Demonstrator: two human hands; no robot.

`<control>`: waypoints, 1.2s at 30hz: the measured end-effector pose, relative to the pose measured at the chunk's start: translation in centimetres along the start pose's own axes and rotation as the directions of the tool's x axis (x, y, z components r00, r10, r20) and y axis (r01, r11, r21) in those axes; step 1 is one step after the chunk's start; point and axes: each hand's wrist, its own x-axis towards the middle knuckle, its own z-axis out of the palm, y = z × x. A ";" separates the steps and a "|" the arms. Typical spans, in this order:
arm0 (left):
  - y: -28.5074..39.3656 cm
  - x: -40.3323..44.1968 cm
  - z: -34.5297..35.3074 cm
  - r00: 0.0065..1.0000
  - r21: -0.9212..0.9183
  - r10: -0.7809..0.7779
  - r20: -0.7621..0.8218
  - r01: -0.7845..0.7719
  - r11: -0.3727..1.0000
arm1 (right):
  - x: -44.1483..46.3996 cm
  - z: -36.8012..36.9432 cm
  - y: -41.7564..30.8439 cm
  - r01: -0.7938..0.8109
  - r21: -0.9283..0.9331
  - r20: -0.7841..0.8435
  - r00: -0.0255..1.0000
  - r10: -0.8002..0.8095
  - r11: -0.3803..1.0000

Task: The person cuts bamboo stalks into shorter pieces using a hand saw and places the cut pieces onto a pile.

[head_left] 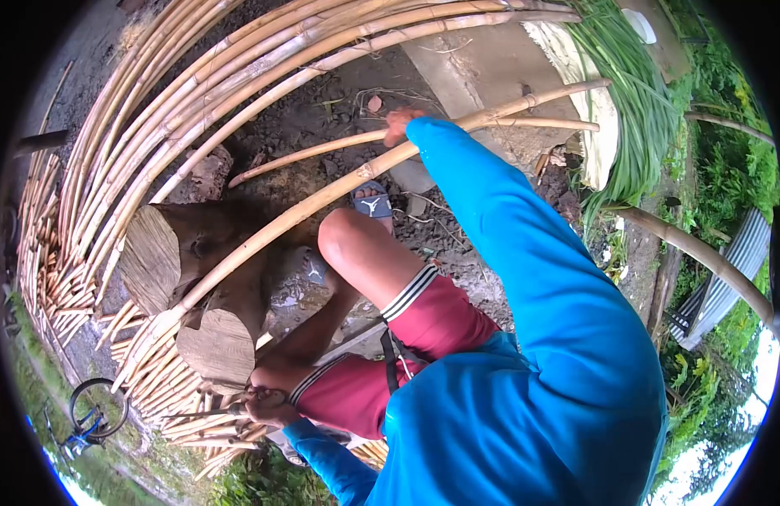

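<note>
Bright daylight; glare lower right; fisheye-bent edges.

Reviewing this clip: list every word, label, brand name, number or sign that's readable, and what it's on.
No words, numbers or signs can be read.
Slide sandal and its mate: a white emblem on each strap; no letters legible.
Bicycle: too small to tell whether it is marked.
Bamboo pole, blue shirt, red shorts: no lettering visible.

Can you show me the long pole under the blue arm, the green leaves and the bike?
Long pole (327, 195): head view, on its middle stretch.
Green leaves (633, 97): head view, middle of the bundle.
Bike (87, 426): head view, on its blue frame.
</note>
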 end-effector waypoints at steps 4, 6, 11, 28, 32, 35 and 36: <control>1.6 -1.5 2.1 0.996 0.038 -0.086 -0.033 0.087 0.995 | -0.4 -0.1 -1.2 -0.109 -0.044 -0.018 0.994 0.108 0.993; 1.5 -1.1 2.2 0.994 0.072 -0.075 -0.077 0.081 0.994 | 0.6 -0.1 -0.8 -0.116 0.086 -0.014 0.993 0.117 0.990; 2.1 -1.7 2.3 1.000 0.347 0.018 0.014 -0.021 0.938 | 1.0 1.4 -0.1 0.046 0.228 0.180 0.980 -0.089 0.972; -2.9 2.3 -2.9 0.993 0.104 -0.076 0.092 0.067 0.992 | -8.3 -4.5 -1.0 0.401 0.375 0.268 0.816 -0.512 0.836; -2.0 1.2 -2.3 0.996 0.243 0.003 0.084 -0.023 0.970 | -8.8 -3.3 0.4 0.548 0.409 0.095 0.770 -0.631 0.730; -2.3 1.5 -2.7 0.982 -0.065 -0.172 0.074 0.177 0.982 | -9.8 -3.9 -0.6 0.384 0.489 0.106 0.865 -0.490 0.783; -0.8 0.2 -1.2 0.968 -0.120 -0.248 0.026 0.250 0.961 | -11.1 -5.2 -1.5 0.332 0.464 0.153 0.883 -0.444 0.821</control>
